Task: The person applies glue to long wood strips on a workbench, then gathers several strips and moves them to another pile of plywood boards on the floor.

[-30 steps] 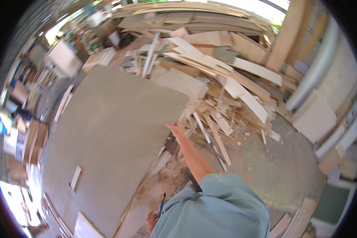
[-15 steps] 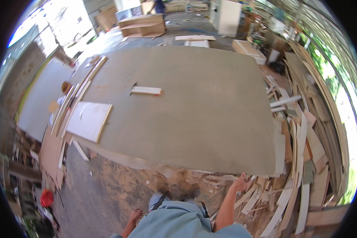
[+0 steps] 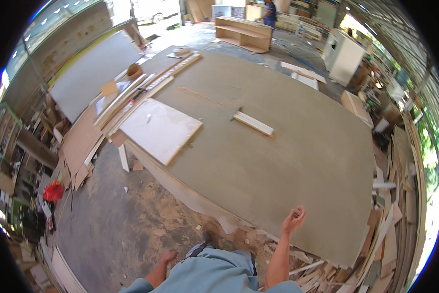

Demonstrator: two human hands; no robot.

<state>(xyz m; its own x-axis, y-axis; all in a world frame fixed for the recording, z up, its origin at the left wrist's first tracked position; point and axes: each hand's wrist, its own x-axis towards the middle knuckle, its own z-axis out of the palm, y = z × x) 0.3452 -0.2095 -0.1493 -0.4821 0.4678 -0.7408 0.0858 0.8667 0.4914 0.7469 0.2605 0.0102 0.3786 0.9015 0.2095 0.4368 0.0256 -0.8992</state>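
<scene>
A wide grey-brown sheet [image 3: 297, 171] covers the large worktable before me. My right hand [image 3: 293, 219] is raised over its near edge, fingers loosely curled and apart, holding nothing I can see. Low at my left side hangs my left hand [image 3: 169, 256], beside my blue shirt; it is small and blurred, so its fingers are unclear. A short pale wooden block [image 3: 253, 123] lies on the sheet, with a thin dark piece at its far end. Farther left, a white rectangular panel [image 3: 160, 128] rests near the table's left end, next to several long wooden strips [image 3: 153, 93].
Scrap wood [image 3: 322, 273] is heaped on the right, with long boards [image 3: 410, 180] behind. A wooden shelf unit [image 3: 243, 35], a white cabinet [image 3: 343, 56] and another person [image 3: 269, 13] are at the back. A red bag [image 3: 53, 191] sits at the left.
The view has swung left, so the table appears shifted right and tilted. My right hand has come up over the sheet's near edge. My left hand still hangs at my side.
</scene>
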